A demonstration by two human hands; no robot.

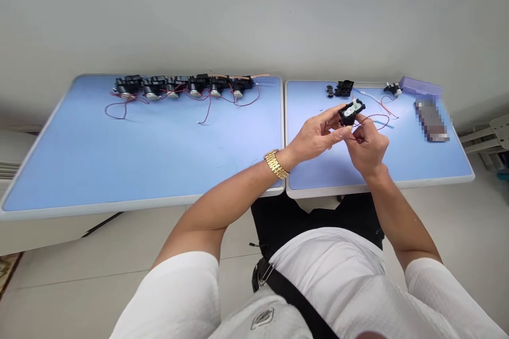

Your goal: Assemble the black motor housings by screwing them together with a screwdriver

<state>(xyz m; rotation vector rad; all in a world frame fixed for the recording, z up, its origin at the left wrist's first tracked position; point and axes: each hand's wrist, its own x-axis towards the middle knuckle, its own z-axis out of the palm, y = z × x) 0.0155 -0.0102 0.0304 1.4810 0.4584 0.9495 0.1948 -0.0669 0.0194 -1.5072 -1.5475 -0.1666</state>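
Observation:
Above the right-hand table, my left hand (pixel 316 135) grips a small black gear housing (pixel 347 120) between thumb and fingers. White gear parts (pixel 351 110) show in its open top side. My right hand (pixel 368 145) is closed right beside the housing, its fingers curled around a thin red wire (pixel 360 140) that loops out to the right. Whether the right fingertips also touch the housing is hidden. Behind my hands on the table lie black plastic parts (pixel 344 88) and a small black part with wires (pixel 393 89).
Several black motor assemblies (pixel 194 86) with trailing red wires stand in a row along the back of the left table (pixel 159 158). On the right table are a purple case (pixel 421 86) and a blurred phone-like object (pixel 432 119). A narrow gap (pixel 284 137) separates the tables.

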